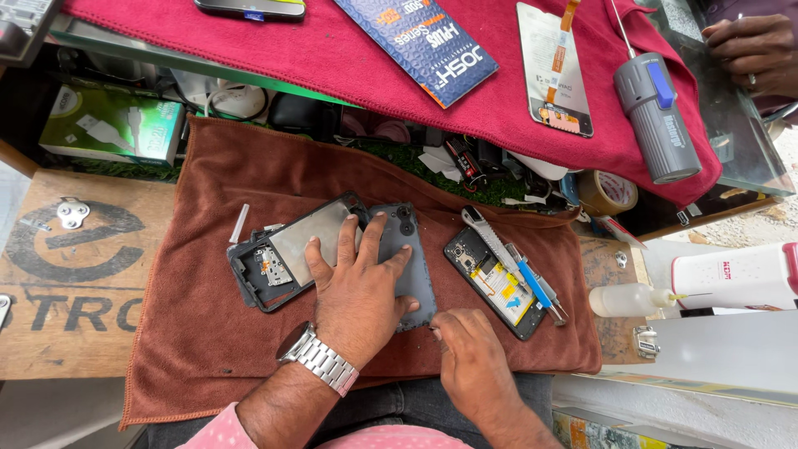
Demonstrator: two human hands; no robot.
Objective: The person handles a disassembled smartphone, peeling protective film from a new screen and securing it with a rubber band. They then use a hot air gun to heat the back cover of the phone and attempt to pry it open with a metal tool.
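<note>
Here, on a rust-brown towel cloth (216, 333) spread over the tabletop (58, 333), the left hand (359, 291) lies flat with fingers spread, its palm and fingers pressing down on a dark grey plastic phone back cover (409, 259) whose camera holes sit near its upper end; nothing is pinched in this grip, it simply rests open on the cover, and the forefinger reaches across onto the neighbouring part. A silver metal wristwatch (320, 357) circles that wrist. The right hand (472, 359) sits just below the cover's lower right corner, its fingers curled together with the tips touching the cover's edge; whether they pinch a small tool there cannot be told. Just left of the cover, touching it, lies a dark phone frame with a shiny metal plate (283, 258) and a small exposed board. To the right, apart from the hands, a second opened black phone body with a yellow-labelled battery (496, 287) lies tilted, with silver tweezers (490, 237) and a blue-handled screwdriver (536, 287) resting across it. Above the towel a crimson cloth (332, 50) covers a raised shelf carrying a grey electric screwdriver (657, 116), a phone screen with an orange flex cable (553, 71) and a blue printed box (428, 41). Another person's hand (752, 50) rests at the upper right corner.
</note>
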